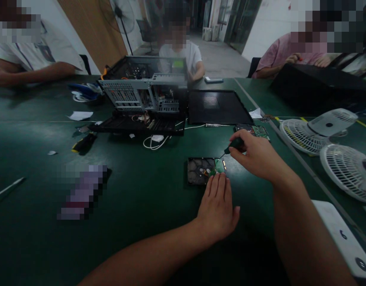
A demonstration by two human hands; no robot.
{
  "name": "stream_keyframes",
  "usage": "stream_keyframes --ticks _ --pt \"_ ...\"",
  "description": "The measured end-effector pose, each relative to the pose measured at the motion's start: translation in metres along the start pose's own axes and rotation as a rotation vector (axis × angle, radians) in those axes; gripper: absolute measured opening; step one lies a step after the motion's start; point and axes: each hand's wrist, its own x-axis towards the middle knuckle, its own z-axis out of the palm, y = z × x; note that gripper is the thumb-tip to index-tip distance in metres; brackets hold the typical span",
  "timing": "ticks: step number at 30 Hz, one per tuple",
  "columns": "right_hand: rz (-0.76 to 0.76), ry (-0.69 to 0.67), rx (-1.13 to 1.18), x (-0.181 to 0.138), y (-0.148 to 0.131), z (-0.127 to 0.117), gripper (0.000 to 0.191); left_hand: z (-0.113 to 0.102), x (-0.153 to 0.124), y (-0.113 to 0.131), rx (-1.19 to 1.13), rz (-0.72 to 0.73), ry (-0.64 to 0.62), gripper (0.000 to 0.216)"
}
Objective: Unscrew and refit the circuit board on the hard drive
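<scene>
A black hard drive (pixel 199 171) lies on the green table (pixel 135 206) with its small green circuit board facing up at its right end. My left hand (pixel 217 206) rests flat on the table at the drive's near edge, fingers stretched out and touching it. My right hand (pixel 256 155) is closed round the dark handle of a small screwdriver (pixel 232 147), whose thin tip points down at the drive's right corner.
An opened computer case (pixel 144 93) stands behind, with a black side panel (pixel 218 107) and a loose circuit board (pixel 256 131) to its right. Two white fans (pixel 320 131) lie at the right. A black-and-yellow tool (pixel 84 143) lies left. Other people sit around the table.
</scene>
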Motion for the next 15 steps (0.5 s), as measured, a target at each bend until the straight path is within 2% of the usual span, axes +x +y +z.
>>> stream_keyframes --ticks 15 --pt "-0.019 0.006 0.012 0.0007 -0.001 0.0009 0.027 -0.0006 0.0005 -0.0002 -0.015 0.002 0.014 0.08"
